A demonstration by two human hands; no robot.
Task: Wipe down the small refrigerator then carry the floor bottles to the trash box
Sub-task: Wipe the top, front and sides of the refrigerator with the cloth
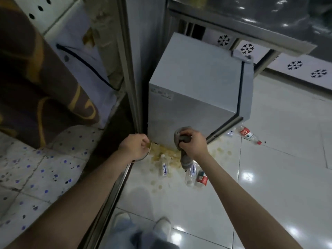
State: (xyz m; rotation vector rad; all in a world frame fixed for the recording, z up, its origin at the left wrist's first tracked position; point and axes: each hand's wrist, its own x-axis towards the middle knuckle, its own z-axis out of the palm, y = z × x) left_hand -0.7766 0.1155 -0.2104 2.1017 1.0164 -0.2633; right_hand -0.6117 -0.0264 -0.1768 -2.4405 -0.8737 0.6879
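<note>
A grey cloth (183, 139) is gripped in the right hand (193, 142) and pressed low on the side of the small refrigerator (194, 90); a small yellowish item, unclear, is pinched by the left hand (134, 146); bottles (164, 167) lie just below on the stained floor (269, 177); firm overlapping strokes down to the bottom edge are advised.

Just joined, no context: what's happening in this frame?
A person is bent over a small refrigerator on the floor. The right hand grips a grey cloth pressed against its lower side. The left hand pinches a small yellowish object at the fridge's bottom corner; what it is can't be told. Plastic bottles lie on the stained floor, none picked up yet.
</note>
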